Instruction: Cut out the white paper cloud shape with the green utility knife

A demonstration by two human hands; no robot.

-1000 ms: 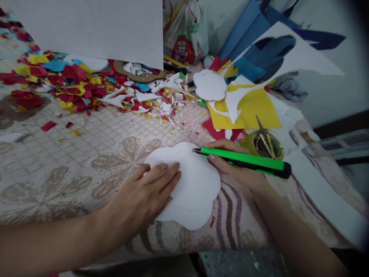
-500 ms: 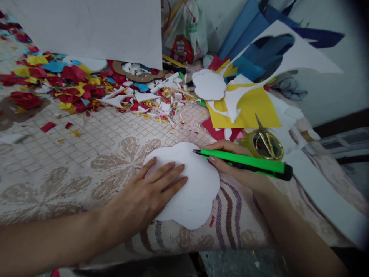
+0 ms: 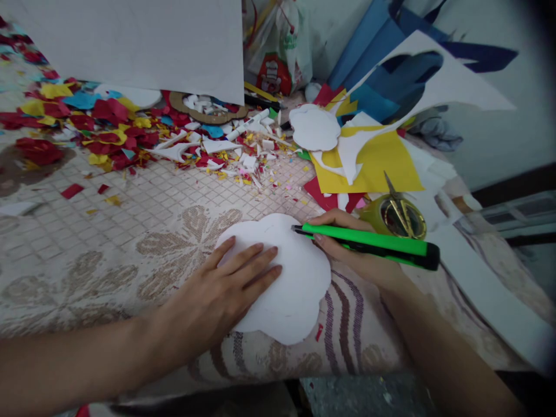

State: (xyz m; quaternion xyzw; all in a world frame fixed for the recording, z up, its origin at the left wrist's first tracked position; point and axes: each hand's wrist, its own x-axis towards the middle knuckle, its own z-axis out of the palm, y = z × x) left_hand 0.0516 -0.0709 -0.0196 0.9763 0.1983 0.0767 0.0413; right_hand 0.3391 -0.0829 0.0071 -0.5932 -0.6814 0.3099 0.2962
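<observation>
A white sheet with a scalloped, cloud-like outline (image 3: 295,284) lies near the front edge of the table. My left hand (image 3: 230,284) rests flat on its left part, fingers spread. In my right hand (image 3: 347,243) is a green and black utility knife (image 3: 369,238), held like a pen. Its blade tip is over the upper right of the white shape; whether it touches the surface I cannot tell. Just beyond my right hand, gold-handled scissors (image 3: 403,214) lie on a roll of yellowish tape (image 3: 377,213).
Colourful paper scraps (image 3: 108,116) are heaped along the back left, below a large white sheet (image 3: 147,46). A smaller scalloped white piece (image 3: 315,127) lies beside yellow paper (image 3: 377,159). A cut-out white sheet (image 3: 460,87) leans by a blue bag (image 3: 356,40).
The rear end of the utility knife has shifted very slightly left. My left hand and the white shape stay where they were.
</observation>
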